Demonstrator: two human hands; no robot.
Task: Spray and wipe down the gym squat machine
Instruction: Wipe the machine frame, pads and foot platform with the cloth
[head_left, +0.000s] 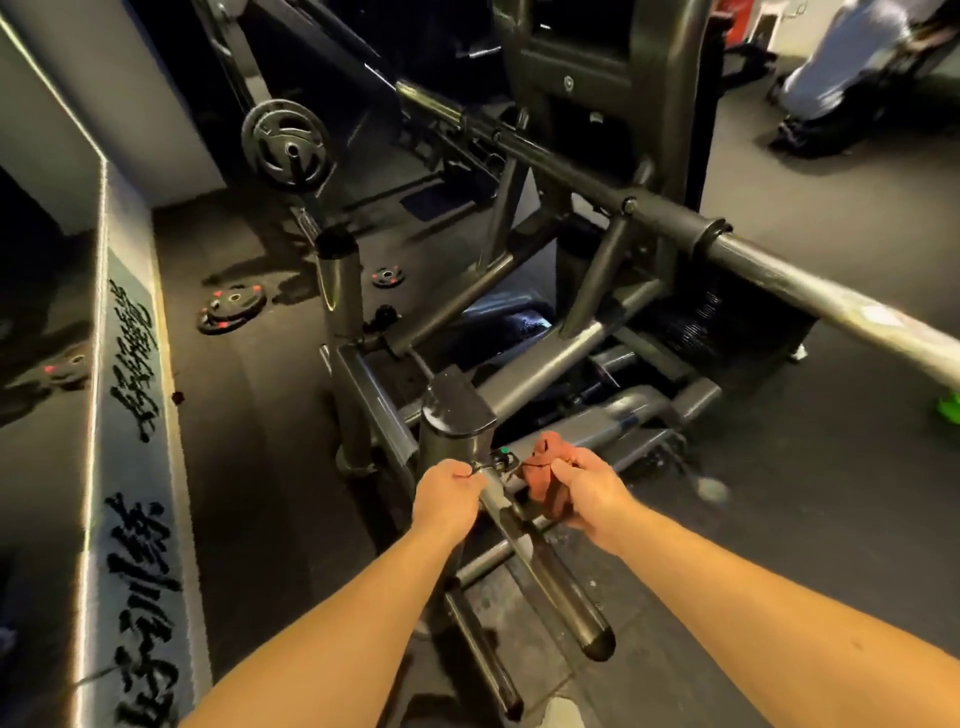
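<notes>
Weight plates (231, 310) lie on the floor at 10 o'clock, well apart from the work. Left hand (449, 493): fingers curled round the upper end of the squat machine's (675, 218) steel peg (550, 582). The peg's long axis runs from 11 to 5 o'clock, free end toward the wearer. Red cloth (543, 470) sits at 3 o'clock from the left hand, at the peg's root. Right hand (589, 493) clamps it, bunched. Judgement: the right hand is nearer, so the wipe would follow the axis toward 5 o'clock.

Weight plates (231, 309) lie on the floor (249, 467) left of the squat machine (675, 221), seemingly apart from its frame.
</notes>
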